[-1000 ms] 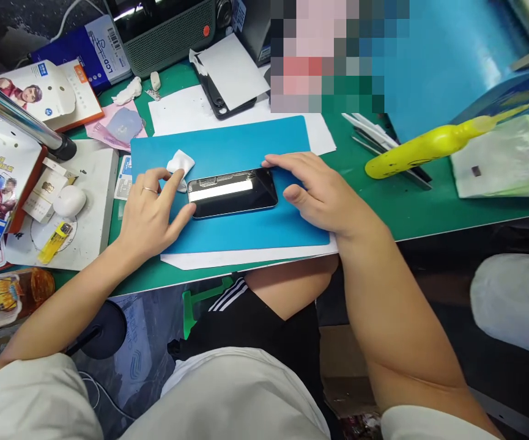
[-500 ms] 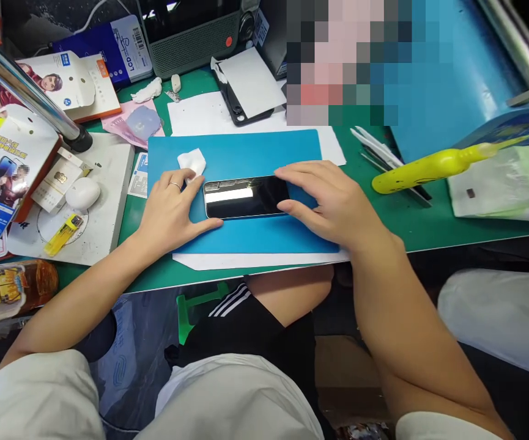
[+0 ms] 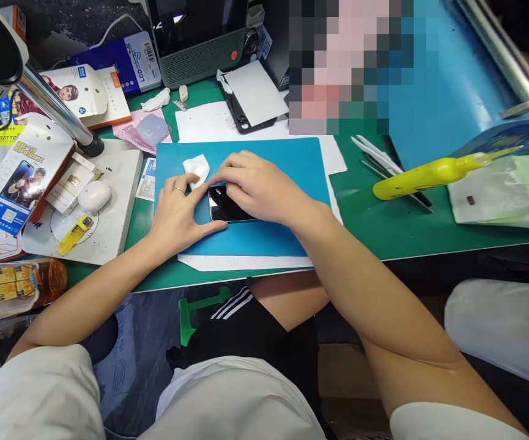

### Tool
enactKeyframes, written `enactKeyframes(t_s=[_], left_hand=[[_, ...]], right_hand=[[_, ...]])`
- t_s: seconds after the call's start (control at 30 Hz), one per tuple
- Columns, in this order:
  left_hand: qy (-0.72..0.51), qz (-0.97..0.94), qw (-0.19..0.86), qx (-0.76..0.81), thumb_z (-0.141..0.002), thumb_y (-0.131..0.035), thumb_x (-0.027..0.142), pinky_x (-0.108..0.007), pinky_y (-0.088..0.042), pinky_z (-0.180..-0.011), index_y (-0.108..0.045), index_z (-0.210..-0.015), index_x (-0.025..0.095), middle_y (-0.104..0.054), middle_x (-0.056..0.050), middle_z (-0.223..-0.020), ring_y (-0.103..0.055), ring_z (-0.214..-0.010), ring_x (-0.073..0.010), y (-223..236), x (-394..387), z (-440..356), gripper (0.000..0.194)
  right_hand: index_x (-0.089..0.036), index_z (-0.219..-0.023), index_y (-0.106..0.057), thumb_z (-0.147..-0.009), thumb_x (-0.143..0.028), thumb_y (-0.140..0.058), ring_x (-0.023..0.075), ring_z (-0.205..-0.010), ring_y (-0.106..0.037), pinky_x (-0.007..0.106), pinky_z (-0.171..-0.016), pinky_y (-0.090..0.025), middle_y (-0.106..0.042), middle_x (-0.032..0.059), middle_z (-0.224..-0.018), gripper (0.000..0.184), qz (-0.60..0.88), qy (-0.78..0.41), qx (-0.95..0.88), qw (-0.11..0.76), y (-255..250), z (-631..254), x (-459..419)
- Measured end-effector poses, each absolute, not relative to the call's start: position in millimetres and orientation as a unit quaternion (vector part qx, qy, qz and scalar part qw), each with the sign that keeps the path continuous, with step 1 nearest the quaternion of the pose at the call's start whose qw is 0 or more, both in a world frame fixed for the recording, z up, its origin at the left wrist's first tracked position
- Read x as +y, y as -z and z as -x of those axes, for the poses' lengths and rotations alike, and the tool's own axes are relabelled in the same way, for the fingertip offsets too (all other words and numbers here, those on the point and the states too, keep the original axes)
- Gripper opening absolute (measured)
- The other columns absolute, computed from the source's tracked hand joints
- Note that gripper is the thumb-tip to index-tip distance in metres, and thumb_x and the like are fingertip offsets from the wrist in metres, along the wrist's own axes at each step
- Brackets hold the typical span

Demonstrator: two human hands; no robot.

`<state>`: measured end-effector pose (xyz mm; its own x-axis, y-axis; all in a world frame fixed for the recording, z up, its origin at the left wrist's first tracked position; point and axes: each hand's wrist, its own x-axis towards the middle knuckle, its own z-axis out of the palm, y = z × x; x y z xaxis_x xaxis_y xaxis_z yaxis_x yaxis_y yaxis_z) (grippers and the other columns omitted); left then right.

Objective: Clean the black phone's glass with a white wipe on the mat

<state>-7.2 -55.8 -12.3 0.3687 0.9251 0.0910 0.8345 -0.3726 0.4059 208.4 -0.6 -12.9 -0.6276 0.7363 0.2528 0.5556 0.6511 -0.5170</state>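
A black smartphone (image 3: 221,208) lies screen up on a blue mat (image 3: 264,241). Its right part is hidden under my right hand. My left hand (image 3: 177,211), with a ring on one finger, holds the phone's left end, thumb along the near edge and index finger by the far left corner. Across the screen reaches my right hand (image 3: 259,186), its fingers bent and the index tip at the far left corner, close to my left index. Its thumb is hidden, and I cannot see anything between the fingers. A crumpled white tissue (image 3: 197,168) touches the left fingers.
A yellow squeeze bottle (image 3: 422,178) lies on tweezers (image 3: 383,162) at the right. Boxes (image 3: 30,171), a lighter (image 3: 74,235) and a lamp pole (image 3: 57,107) crowd the left. Behind the mat, a white card (image 3: 257,91) rests on a black phone case (image 3: 236,116).
My right hand has moved left from the phone's right end to its far left corner, now covering much of the screen. My left hand stays at the left end. The view has shifted slightly.
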Motion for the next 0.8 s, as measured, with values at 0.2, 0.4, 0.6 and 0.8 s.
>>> enactKeyframes(t_s=[0.2,0.4,0.6,0.8], left_hand=[[-0.161,-0.8,0.162,0.555,-0.077,-0.091,0.058,-0.061,-0.043,-0.12,-0.063,-0.143,0.024,-0.058,-0.014,-0.15,-0.049,-0.141,-0.0416,13,-53,6,0.079],[-0.165,-0.801,0.164,0.551,-0.079,-0.091,0.057,-0.061,-0.043,-0.119,-0.064,-0.138,0.027,-0.058,-0.013,-0.149,-0.05,-0.141,-0.0417,10,-53,4,0.072],[-0.158,-0.811,0.174,0.536,-0.076,-0.092,0.058,-0.062,-0.042,-0.12,-0.063,-0.144,0.028,-0.058,-0.013,-0.151,-0.048,-0.142,-0.0415,10,-54,7,0.079],[-0.156,-0.81,0.181,0.536,-0.076,-0.092,0.056,-0.061,-0.041,-0.12,-0.063,-0.146,0.027,-0.057,-0.013,-0.151,-0.047,-0.142,-0.0414,10,-54,6,0.08]], right_hand=[[-0.02,-0.113,-0.074,-0.099,-0.012,-0.042,0.031,-0.105,-0.061,0.047,-0.09,-0.05,-0.072,0.0125,-0.112,0.036,0.367,-0.207,-0.875,0.239,26,-207,-2],[-0.019,-0.108,-0.072,-0.098,-0.01,-0.042,0.0313,-0.102,-0.059,0.047,-0.088,-0.05,-0.071,0.014,-0.11,0.033,0.36,-0.196,-0.881,0.234,28,-206,-3],[-0.021,-0.106,-0.067,-0.098,-0.009,-0.042,0.0311,-0.1,-0.059,0.047,-0.087,-0.051,-0.07,0.013,-0.108,0.028,0.355,-0.196,-0.879,0.252,31,-204,-4],[-0.022,-0.105,-0.064,-0.1,-0.009,-0.042,0.03,-0.101,-0.059,0.047,-0.087,-0.052,-0.069,0.0115,-0.108,0.026,0.352,-0.186,-0.878,0.267,34,-203,-5]])
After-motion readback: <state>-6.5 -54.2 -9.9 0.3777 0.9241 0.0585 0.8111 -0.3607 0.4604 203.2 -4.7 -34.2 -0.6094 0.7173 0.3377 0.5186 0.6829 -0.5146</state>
